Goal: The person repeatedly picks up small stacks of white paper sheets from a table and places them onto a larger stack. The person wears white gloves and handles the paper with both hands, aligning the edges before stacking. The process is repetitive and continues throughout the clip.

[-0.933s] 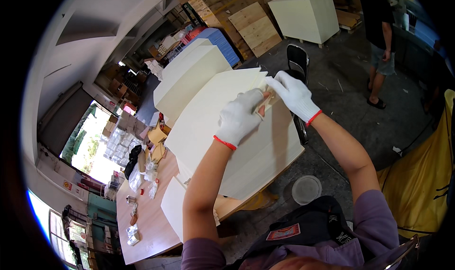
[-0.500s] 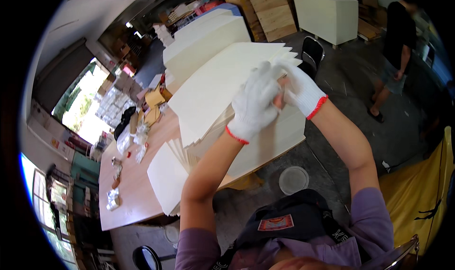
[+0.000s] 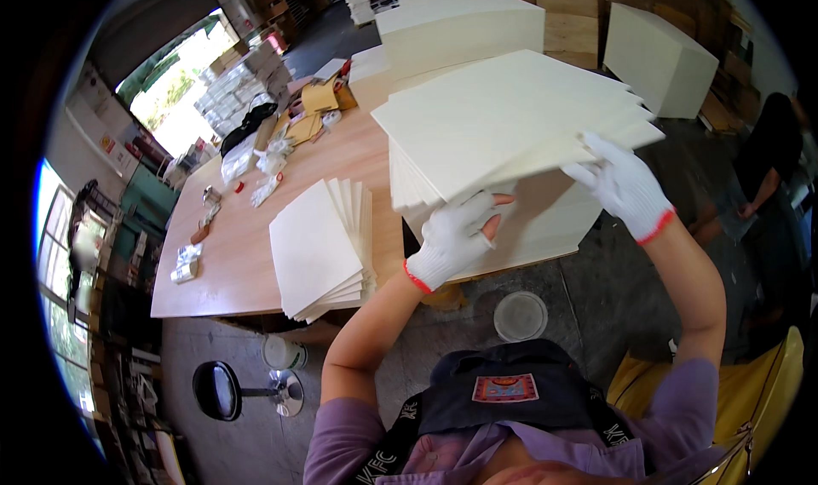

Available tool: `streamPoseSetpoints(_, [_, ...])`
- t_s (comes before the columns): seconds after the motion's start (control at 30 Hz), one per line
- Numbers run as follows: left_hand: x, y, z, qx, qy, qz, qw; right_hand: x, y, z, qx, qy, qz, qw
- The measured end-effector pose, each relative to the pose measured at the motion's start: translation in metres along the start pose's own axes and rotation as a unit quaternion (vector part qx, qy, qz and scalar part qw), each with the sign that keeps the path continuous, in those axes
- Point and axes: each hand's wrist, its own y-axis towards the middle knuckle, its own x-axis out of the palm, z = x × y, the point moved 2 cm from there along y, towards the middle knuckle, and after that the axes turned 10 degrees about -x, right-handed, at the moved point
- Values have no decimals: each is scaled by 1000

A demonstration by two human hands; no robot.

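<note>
A large stack of white sheets [image 3: 503, 114], fanned unevenly at its corners, lies in front of me. My right hand [image 3: 629, 185], in a white knitted glove with a red cuff, holds the near right edge of the upper sheets, one finger lying over the top. At the near left corner is my left hand [image 3: 456, 236], gloved alike but with bare thumb and finger tips showing. Its thumb and finger are apart with nothing between them; the back of the hand is close under the sheets' edge. Whether it touches them is unclear.
A smaller fanned pile of white sheets [image 3: 315, 251] rests on the wooden table [image 3: 239, 268]. Gloves, bags and tape lie on its left. Tall white stacks [image 3: 464, 29] stand behind. A stool [image 3: 220, 391] and a bucket [image 3: 284, 353] are below; a person [image 3: 771, 157] stands right.
My hands were close together over the stack and have moved apart to its near edge, the right one now gripping sheets. The view has shifted, showing more of the table and floor.
</note>
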Motion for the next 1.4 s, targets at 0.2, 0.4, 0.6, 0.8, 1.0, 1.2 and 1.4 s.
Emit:
streamPoseSetpoints(0.2, [-10,-34,-43,-115,-812,-223,527,-51,-88,-45,33,-115,90,989])
streamPoseSetpoints(0.4, [-31,-55,-23,-307,-619,-72,719,-69,-108,-64,50,-155,18,987])
streamPoseSetpoints(0.6, [-59,-111,-68,-194,-651,72,731,-3,-63,-10,-15,-89,-9,996])
streamPoseSetpoints(0.8, [-98,-173,-153,-61,-670,279,685,156,-70,101,-122,-153,-280,940])
streamPoseSetpoints(1.0, [-121,-190,-238,-75,-595,410,687,246,-82,307,75,-80,-336,935])
streamPoseSetpoints(1.2, [-67,-187,-381,-306,-592,470,579,223,-40,496,271,-139,-199,931])
streamPoseSetpoints(1.4, [-20,-213,-460,-297,-658,482,498,222,-45,534,296,-220,-152,917])
